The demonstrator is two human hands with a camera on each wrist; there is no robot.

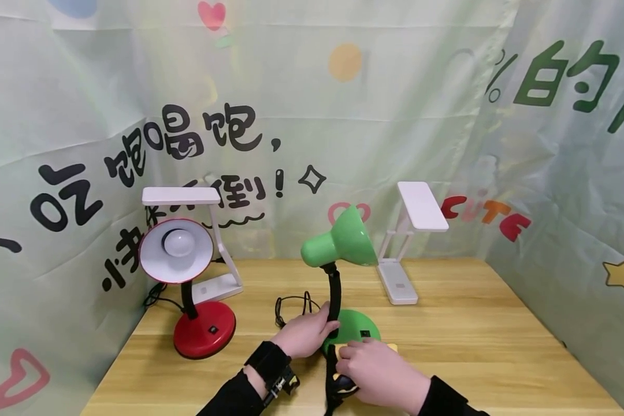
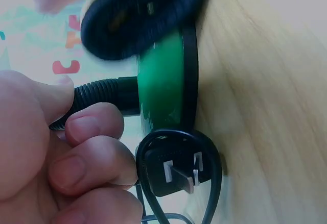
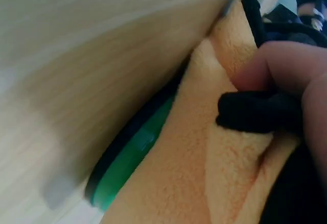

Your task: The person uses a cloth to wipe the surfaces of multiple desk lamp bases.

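A green desk lamp (image 1: 351, 238) stands upright in the middle of the table. My left hand (image 1: 305, 334) grips its black flexible neck (image 2: 96, 97) low down, thumb on one side and fingers curled on the other. In my right hand (image 1: 378, 372) is a yellow-orange fuzzy cloth (image 3: 186, 147) with black trim, bunched between the fingers. That cloth lies against the near side of the round green base (image 1: 355, 325) and covers part of it. A dark strap-like piece (image 1: 331, 375) hangs from it on the left.
Left of the hands stands a red lamp (image 1: 204, 332), with a white folding lamp (image 1: 219, 288) behind it. Another white lamp (image 1: 397, 283) is at the back right. The green lamp's looped cord (image 1: 279, 312) and black plug (image 2: 163, 175) lie beside its base. Printed curtains enclose the wooden table (image 1: 473, 335).
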